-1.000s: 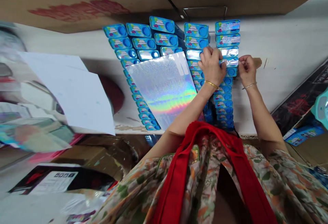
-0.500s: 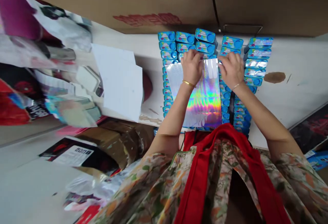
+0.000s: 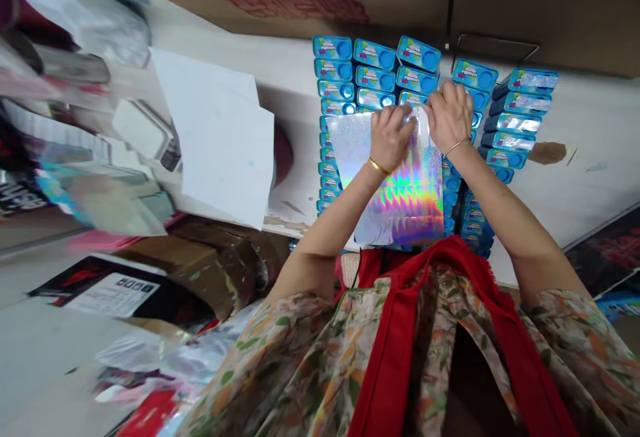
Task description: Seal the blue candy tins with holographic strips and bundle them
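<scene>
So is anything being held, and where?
Left hand and right hand touch the shiny sheet at its far edge, near the right corner; any grip is unclear.

Workshop, matching blue packs [image 3: 333, 70] in rows, cardboard cartons [image 3: 540, 10], worktable [image 3: 585, 117]

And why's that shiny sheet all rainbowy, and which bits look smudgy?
Head view: the silvery sheet seems to bounce light back in coloured bands; head view: the clutter at far left is smeared with blur; head view: a soft shadow lies just right of the white paper.
</scene>
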Motion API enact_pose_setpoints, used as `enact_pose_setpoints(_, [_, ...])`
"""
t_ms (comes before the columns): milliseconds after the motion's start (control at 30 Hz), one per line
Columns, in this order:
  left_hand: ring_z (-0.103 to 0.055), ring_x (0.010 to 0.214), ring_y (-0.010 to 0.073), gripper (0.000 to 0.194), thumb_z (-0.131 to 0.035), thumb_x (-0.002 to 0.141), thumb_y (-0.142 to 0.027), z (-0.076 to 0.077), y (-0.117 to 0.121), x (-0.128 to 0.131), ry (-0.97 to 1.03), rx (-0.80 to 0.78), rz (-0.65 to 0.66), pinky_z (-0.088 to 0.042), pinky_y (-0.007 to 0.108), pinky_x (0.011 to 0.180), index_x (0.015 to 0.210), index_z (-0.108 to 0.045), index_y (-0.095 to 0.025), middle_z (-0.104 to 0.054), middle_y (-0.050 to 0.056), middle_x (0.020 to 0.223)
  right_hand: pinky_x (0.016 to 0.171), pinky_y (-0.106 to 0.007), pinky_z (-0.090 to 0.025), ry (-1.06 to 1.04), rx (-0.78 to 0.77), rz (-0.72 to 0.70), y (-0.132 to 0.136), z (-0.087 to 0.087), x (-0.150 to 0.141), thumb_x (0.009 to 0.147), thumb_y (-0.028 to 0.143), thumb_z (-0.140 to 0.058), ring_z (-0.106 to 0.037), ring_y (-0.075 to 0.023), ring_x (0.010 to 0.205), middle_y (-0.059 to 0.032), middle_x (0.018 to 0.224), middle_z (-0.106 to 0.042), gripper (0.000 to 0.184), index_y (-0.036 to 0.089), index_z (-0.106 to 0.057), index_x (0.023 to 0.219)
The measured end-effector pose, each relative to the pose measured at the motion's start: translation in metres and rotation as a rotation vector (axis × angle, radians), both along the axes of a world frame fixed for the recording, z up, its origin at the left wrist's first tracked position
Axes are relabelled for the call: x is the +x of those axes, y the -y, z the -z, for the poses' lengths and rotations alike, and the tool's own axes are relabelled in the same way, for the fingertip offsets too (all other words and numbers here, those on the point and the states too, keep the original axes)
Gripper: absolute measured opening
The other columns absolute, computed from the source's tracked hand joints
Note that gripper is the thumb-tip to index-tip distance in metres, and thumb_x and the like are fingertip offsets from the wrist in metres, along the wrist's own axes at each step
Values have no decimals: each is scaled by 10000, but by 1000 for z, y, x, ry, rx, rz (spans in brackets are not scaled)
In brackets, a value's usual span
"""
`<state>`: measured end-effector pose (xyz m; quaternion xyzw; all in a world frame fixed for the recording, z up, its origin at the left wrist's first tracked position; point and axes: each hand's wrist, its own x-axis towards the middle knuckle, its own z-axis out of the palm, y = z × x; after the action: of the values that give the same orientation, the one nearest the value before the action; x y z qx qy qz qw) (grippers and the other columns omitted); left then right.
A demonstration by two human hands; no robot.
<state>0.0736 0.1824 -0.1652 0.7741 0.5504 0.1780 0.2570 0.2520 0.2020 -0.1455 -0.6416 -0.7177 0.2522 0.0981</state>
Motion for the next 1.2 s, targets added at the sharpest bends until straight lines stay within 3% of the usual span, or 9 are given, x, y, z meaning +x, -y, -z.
enact_pose_setpoints(200, [-646,925,225,243,-516,1036,-393,-52,65,9,72,103,30,-396,420,913,908,-628,-220,-747,63,953,1059,-565,-392,14,-6,20,-6,1,0,1062,566,-217,-510,-360,1269,-177,1295,-591,601,180,-661,1185])
enact_pose_setpoints(300, [-645,823,170,249,-627,997,-443,-89,82,19,377,65,-213,-428,365,847,868,-598,-232,-689,2,831,1042,-543,-428,-122,112,111,6,-8,7,1013,717,-162,-556,-346,1230,-163,1247,-640,766,191,-688,1194])
enact_pose_setpoints(400, [-629,774,132,344,-736,908,-545,-106,80,32,723,-69,-442,-459,297,747,866,-590,-236,-644,-13,828,956,-452,-507,-562,113,322,42,-23,19,937,836,-48,-643,-266,1070,-118,1083,-697,919,207,-710,1041])
enact_pose_setpoints(467, [-605,736,111,406,-786,846,-588,-104,74,42,864,-162,-496,-463,265,705,847,-590,-232,-621,-22,801,823,-394,-534,-860,-58,436,75,-35,28,899,868,3,-662,-207,874,-82,935,-708,956,222,-698,966])
enact_pose_setpoints(533, [-579,704,96,445,-824,799,-602,-96,72,53,937,-245,-512,-463,246,686,816,-590,-224,-604,-31,766,768,-368,-530,-991,-167,499,107,-47,34,883,910,-189,-643,-179,780,-43,839,-694,835,237,-683,923])
enact_pose_setpoints(633, [-559,683,90,453,-867,760,-573,-80,76,71,986,-365,-500,-463,236,673,784,-589,-216,-594,-38,735,784,-347,-533,-999,-128,605,140,-60,45,840,800,-595,-624,-157,761,15,770,-656,542,259,-619,824])
enact_pose_setpoints(700, [-549,676,89,409,-877,769,-508,-70,80,85,980,-431,-476,-461,237,672,774,-593,-213,-591,-41,723,769,-340,-526,-956,-65,667,150,-62,58,878,717,-625,-604,-145,732,29,743,-631,470,259,-579,784])
enact_pose_setpoints(933, [-571,766,132,189,-774,858,-233,-30,74,151,777,-321,-346,-486,295,781,741,-625,-223,-618,-14,772,724,-332,-465,-632,178,649,147,-31,136,955,532,-582,-525,-136,685,26,718,-549,353,242,-536,760])
enact_pose_setpoints(1200, [-567,1088,287,155,-749,893,-352,-9,77,180,357,-208,-277,-457,483,965,820,-669,-242,-672,98,1074,978,-484,-457,-211,93,530,144,5,174,1001,492,-499,-618,-214,856,-32,843,-628,308,243,-535,824])
